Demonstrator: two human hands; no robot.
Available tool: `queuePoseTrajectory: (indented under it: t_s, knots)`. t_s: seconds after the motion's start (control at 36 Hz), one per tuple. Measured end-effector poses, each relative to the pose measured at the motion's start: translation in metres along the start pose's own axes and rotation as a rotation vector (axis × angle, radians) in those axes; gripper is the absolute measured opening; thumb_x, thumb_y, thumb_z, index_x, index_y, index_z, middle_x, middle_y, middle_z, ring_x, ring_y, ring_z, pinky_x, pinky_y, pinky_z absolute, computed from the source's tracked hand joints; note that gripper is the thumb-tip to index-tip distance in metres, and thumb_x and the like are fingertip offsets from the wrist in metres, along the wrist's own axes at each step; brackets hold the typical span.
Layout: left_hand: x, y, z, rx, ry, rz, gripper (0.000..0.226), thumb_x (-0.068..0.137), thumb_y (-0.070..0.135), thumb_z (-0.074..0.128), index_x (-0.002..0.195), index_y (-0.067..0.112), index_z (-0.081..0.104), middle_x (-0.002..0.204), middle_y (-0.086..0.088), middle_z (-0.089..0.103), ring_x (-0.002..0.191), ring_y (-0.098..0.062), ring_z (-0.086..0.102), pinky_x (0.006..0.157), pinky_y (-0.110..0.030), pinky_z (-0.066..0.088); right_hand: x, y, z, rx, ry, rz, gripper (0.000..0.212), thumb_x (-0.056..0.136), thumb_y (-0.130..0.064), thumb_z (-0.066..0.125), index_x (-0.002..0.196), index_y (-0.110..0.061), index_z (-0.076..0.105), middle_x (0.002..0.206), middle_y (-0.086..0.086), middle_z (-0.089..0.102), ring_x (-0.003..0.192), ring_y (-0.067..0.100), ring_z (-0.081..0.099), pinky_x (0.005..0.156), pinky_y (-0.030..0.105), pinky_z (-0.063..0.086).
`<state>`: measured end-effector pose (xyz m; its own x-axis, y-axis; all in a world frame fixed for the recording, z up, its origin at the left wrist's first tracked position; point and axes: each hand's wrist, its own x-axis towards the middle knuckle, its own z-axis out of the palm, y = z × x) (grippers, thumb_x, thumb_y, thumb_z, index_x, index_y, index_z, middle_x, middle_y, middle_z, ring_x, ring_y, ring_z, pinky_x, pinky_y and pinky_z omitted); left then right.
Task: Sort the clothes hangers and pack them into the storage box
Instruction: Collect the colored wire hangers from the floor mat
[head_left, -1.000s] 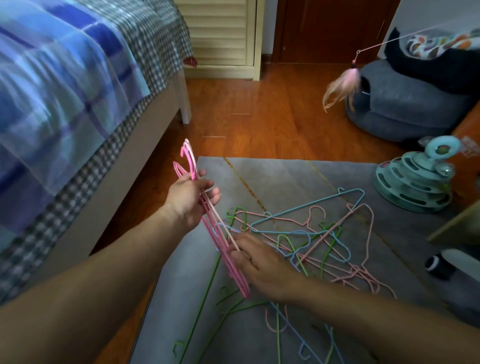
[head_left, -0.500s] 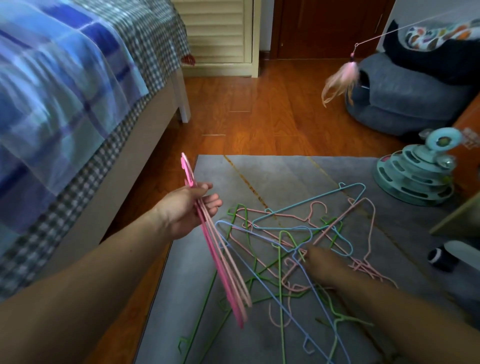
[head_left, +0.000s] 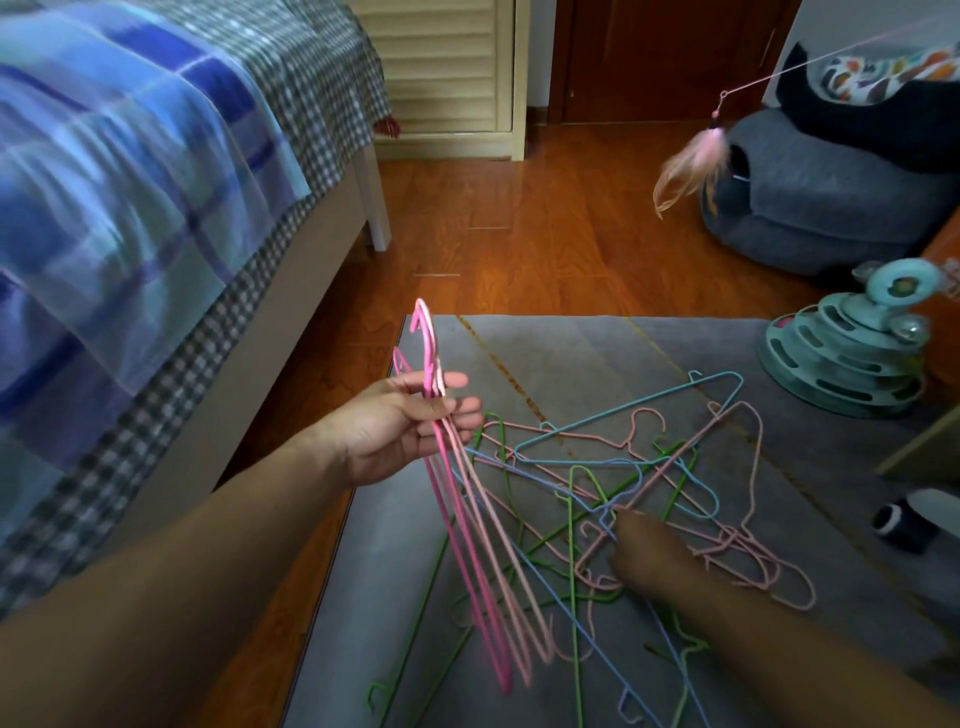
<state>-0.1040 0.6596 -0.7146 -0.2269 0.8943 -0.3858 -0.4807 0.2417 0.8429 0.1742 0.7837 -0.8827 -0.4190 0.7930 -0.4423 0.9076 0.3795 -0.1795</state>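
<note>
My left hand (head_left: 405, 431) grips a bunch of pink hangers (head_left: 480, 577) by their necks, hooks up, the bodies hanging down over the grey mat (head_left: 561, 348). A tangled pile of pink, green, blue and teal wire hangers (head_left: 623, 410) lies on the mat to the right. My right hand (head_left: 647, 558) is down in the middle of that pile, its fingertips among a blue and a pale pink hanger. The fingers are hidden, so its hold is unclear. No storage box is plainly in view.
A bed (head_left: 156, 218) with a blue plaid cover runs along the left. A teal cat toy tower (head_left: 841, 353) stands at the mat's right edge, a grey cushion (head_left: 831, 208) and a hanging feather toy (head_left: 691, 166) behind it. A beige edge (head_left: 919, 447) shows at far right.
My right hand left the pink bunch and moved right into the pile. My left hand keeps the bunch, now lifted a little with its hooks upright.
</note>
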Motion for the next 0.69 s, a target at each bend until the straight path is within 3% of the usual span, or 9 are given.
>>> queuePoseTrajectory:
  t_s: [0.06,0.08,0.14,0.19,0.33,0.47,0.58,0.64,0.69]
  knots:
    - [0.001,-0.001,-0.001,-0.008,0.0,-0.022,0.023,0.096,-0.004,0.056,0.118,0.002,0.061,0.11,-0.025,0.072,0.091,-0.032,0.075,0.078,-0.04,0.064,0.002,-0.001,0.001,0.15,-0.019,0.004,0.011,0.087,-0.03,0.06,0.086,-0.019,0.059,0.101,0.012,0.072,0.099,0.03,0.068,0.081,0.032,0.052]
    - [0.001,-0.001,-0.002,-0.008,0.002,-0.035,0.019,0.097,0.003,0.058,0.115,0.004,0.062,0.108,-0.023,0.072,0.088,-0.03,0.075,0.078,-0.04,0.063,0.004,-0.003,0.001,0.246,-0.019,0.011,0.019,0.09,-0.031,0.061,0.078,-0.018,0.056,0.087,0.008,0.071,0.086,0.027,0.069,0.075,0.031,0.051]
    - [0.002,-0.001,-0.005,0.01,0.02,-0.056,0.018,0.099,0.016,0.059,0.115,0.01,0.064,0.103,-0.015,0.072,0.086,-0.026,0.072,0.081,-0.039,0.061,0.002,-0.011,-0.006,0.455,-0.039,-0.006,0.025,0.093,-0.018,0.062,0.07,-0.017,0.052,0.06,0.003,0.064,0.056,0.02,0.063,0.061,0.031,0.048]
    - [0.004,0.0,-0.009,0.024,0.04,-0.048,0.023,0.099,0.02,0.058,0.121,0.015,0.064,0.101,-0.011,0.07,0.085,-0.024,0.067,0.083,-0.039,0.055,-0.001,-0.023,-0.019,0.611,-0.064,-0.051,0.026,0.092,-0.001,0.055,0.068,-0.012,0.054,0.053,0.006,0.059,0.045,0.017,0.056,0.055,0.029,0.044]
    - [0.007,0.002,-0.01,-0.01,0.026,0.02,0.028,0.098,0.006,0.052,0.121,0.02,0.061,0.107,-0.015,0.066,0.077,-0.024,0.067,0.07,-0.033,0.054,-0.02,-0.066,-0.062,0.888,-0.081,-0.229,0.021,0.095,-0.003,0.051,0.078,-0.009,0.062,0.082,0.009,0.065,0.076,0.016,0.061,0.061,0.028,0.052]
    - [0.01,0.004,-0.005,-0.007,0.02,0.05,0.028,0.1,0.016,0.057,0.128,0.013,0.063,0.112,-0.017,0.07,0.093,-0.031,0.072,0.075,-0.036,0.06,-0.037,-0.104,-0.093,1.207,-0.04,-0.271,0.019,0.101,-0.004,0.042,0.085,-0.006,0.052,0.081,0.012,0.061,0.068,0.021,0.064,0.054,0.035,0.055]
    - [0.012,0.001,0.002,-0.008,0.007,0.046,0.028,0.1,0.017,0.06,0.126,0.01,0.065,0.117,-0.02,0.07,0.115,-0.039,0.067,0.089,-0.045,0.06,-0.039,-0.119,-0.104,1.159,0.139,-0.366,0.02,0.102,-0.011,0.046,0.085,-0.006,0.055,0.081,0.009,0.065,0.076,0.024,0.064,0.065,0.039,0.054]
    - [0.013,-0.002,0.01,0.002,-0.015,0.035,0.028,0.1,0.016,0.059,0.127,0.01,0.064,0.115,-0.018,0.071,0.115,-0.038,0.067,0.096,-0.049,0.057,-0.041,-0.123,-0.104,1.044,0.213,-0.398,0.022,0.097,-0.027,0.051,0.085,-0.012,0.059,0.082,0.007,0.068,0.081,0.024,0.066,0.074,0.044,0.055]
    - [0.013,-0.007,0.02,0.006,-0.039,0.035,0.029,0.099,0.011,0.059,0.128,0.009,0.063,0.11,-0.016,0.07,0.105,-0.033,0.07,0.093,-0.047,0.058,-0.04,-0.127,-0.099,0.907,0.285,-0.42,0.024,0.092,-0.037,0.052,0.083,-0.015,0.058,0.079,0.005,0.065,0.078,0.023,0.062,0.074,0.044,0.051]
